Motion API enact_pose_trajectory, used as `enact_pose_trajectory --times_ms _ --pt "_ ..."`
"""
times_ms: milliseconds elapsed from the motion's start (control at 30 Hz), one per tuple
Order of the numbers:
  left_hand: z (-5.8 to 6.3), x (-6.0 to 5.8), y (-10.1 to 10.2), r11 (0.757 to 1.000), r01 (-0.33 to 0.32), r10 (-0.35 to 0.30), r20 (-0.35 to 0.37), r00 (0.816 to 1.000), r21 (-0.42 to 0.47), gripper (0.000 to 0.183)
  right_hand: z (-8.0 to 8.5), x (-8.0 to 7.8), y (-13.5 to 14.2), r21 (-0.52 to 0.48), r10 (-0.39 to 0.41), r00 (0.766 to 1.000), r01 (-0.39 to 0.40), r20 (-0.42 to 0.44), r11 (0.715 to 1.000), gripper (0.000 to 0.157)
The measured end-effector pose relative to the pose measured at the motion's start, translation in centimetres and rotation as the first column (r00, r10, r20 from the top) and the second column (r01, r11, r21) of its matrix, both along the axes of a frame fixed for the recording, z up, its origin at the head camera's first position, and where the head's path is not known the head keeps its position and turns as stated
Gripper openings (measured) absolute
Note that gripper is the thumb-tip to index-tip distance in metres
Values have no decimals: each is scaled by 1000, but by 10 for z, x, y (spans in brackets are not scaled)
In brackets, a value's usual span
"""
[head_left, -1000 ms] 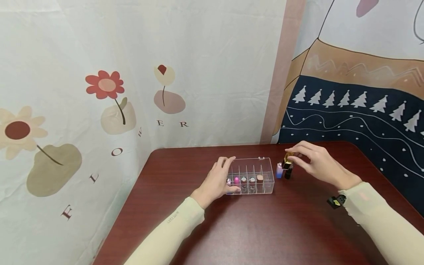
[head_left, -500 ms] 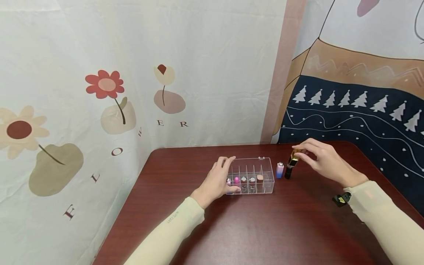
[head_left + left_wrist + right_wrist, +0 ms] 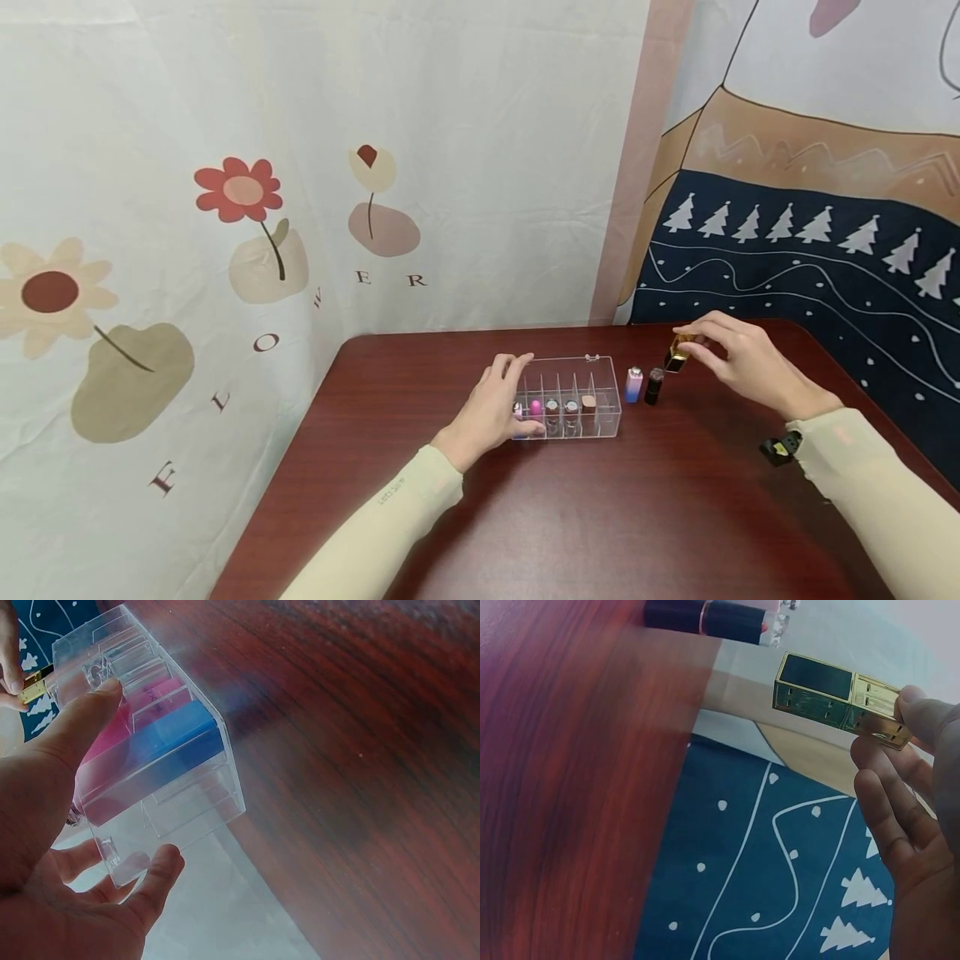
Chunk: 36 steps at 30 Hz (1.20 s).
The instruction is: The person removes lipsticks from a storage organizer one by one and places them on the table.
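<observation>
With its thumb in front and fingers behind, my left hand (image 3: 483,410) grips the left end of a clear divided lipstick organizer (image 3: 611,425). Several lipsticks stand in its compartments, among them a pink-and-blue one (image 3: 176,739) at the hand's end and a magenta-topped one (image 3: 536,408). My right hand (image 3: 738,360) pinches the gold end of a black-and-gold lipstick (image 3: 817,684), tilted above the table at the right. Just left of it stand a black lipstick (image 3: 654,387) with a clear top and another pink-to-blue lipstick (image 3: 633,386).
The reddish-brown wooden table (image 3: 600,517) ends at a back edge close behind the organizer. A pale flower-printed cloth (image 3: 480,183) hangs behind it, and a navy tree-patterned one (image 3: 795,258) at the right. A dark device (image 3: 780,448) sits at the right wrist.
My right hand has moved right with the black-and-gold lipstick, from over the standing lipsticks to beside the black one. My left hand and the organizer have stayed put.
</observation>
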<state>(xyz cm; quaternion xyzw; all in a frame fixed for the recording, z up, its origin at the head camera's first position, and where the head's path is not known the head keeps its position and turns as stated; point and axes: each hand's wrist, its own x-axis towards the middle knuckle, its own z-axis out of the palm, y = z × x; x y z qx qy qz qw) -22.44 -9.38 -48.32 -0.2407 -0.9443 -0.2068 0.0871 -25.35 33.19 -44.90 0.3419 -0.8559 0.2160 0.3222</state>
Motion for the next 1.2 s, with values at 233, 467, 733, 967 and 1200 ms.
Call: enact_pose_trajectory --times_ms 233,467,733,967,1200 --pt "-1 0 0 1000 0 0 2 1000 4 123 -8 -2 4 9 -21 1000 21 16 1000 44" --pt "-2 -1 0 1000 0 0 4 1000 -9 125 -17 -4 5 16 -32 998 31 51 999 40" --pt "-2 -2 -1 1000 -4 4 17 1000 -2 124 -24 -5 6 42 -63 987 57 146 997 36" --pt "-1 -1 -1 1000 -4 3 26 1000 4 124 -28 -5 8 84 -76 978 60 196 995 32" --pt "-2 -2 -1 1000 -7 7 21 1000 -4 125 -31 -4 9 109 -82 965 57 249 992 31"
